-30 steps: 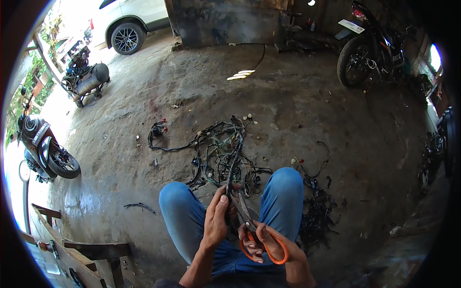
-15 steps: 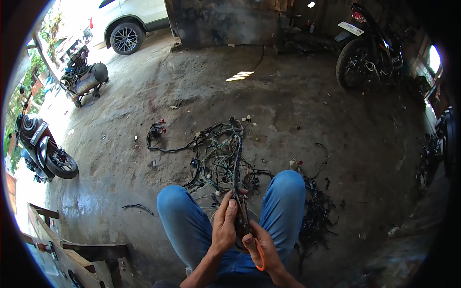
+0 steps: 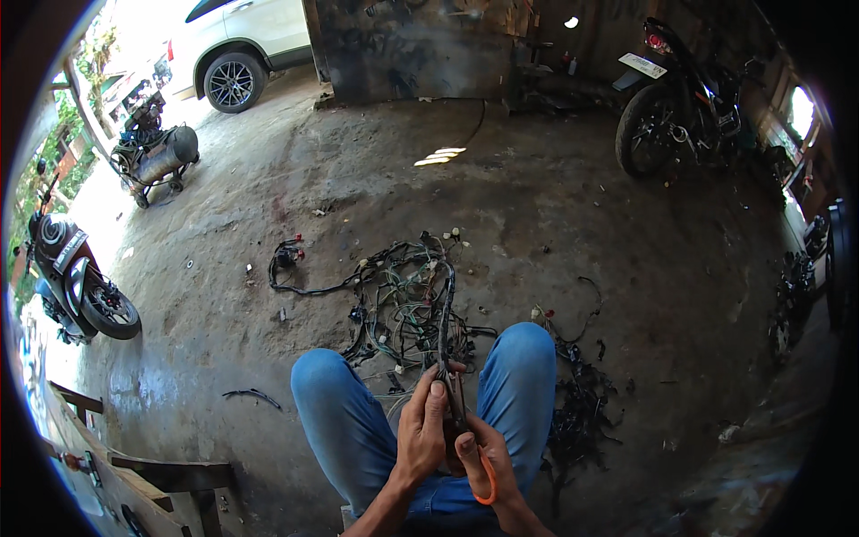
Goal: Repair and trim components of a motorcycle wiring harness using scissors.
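Observation:
A tangled wiring harness [image 3: 445, 304] with black-wrapped strands, greenish wires and pale connectors lies on the floor beyond my knees. One thick black branch of it runs up between my legs. My left hand [image 3: 420, 431] is closed round that branch, thumb pressed on top. Scissors with orange handles [image 3: 488, 479] are in my right hand [image 3: 490, 456], its fingers wrapped round the loops. Their blades lie along the branch, close to my left fingers. My hands partly hide the blade tips and the branch's near end.
A heap of black tape scraps [image 3: 582, 403] lies right of my right knee. A short black strip [image 3: 253, 396] is on the floor at left. Wooden framing [image 3: 170, 473] stands at lower left. Farther off are an air compressor [image 3: 165, 159], two motorcycles and a white car [image 3: 255, 40].
The view has tilted slightly, so the floor and harness sit a little lower in it. Both hands keep their holds on the harness branch and scissors.

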`<state>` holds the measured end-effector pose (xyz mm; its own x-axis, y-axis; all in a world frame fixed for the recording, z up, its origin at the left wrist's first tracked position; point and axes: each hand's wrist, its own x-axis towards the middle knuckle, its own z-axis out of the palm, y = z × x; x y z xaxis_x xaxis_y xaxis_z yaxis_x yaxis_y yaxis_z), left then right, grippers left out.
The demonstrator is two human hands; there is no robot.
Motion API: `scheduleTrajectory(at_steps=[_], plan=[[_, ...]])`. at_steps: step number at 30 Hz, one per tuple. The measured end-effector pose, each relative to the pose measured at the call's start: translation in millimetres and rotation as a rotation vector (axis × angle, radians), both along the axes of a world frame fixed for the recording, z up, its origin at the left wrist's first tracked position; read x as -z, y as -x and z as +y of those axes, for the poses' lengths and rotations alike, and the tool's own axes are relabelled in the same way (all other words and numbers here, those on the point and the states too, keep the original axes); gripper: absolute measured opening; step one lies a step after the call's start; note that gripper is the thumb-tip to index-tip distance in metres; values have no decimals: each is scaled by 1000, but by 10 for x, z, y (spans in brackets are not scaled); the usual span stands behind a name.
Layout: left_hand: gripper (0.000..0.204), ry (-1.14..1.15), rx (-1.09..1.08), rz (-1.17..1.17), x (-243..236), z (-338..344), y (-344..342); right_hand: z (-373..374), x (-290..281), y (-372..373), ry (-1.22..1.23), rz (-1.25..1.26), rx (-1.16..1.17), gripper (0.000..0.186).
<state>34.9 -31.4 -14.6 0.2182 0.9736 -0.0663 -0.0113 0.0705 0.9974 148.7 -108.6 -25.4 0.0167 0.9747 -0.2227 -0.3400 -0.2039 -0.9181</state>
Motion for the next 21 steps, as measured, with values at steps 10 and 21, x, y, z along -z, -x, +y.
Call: scheduleTrajectory(at_steps=[10,21], plan=[[39,87,112,61,288,-586,-294,368,-798,-749,-372,18,392,73],[50,159,-11,-662,-94,432,141,188,443,-1933,-51,-488,709,41]])
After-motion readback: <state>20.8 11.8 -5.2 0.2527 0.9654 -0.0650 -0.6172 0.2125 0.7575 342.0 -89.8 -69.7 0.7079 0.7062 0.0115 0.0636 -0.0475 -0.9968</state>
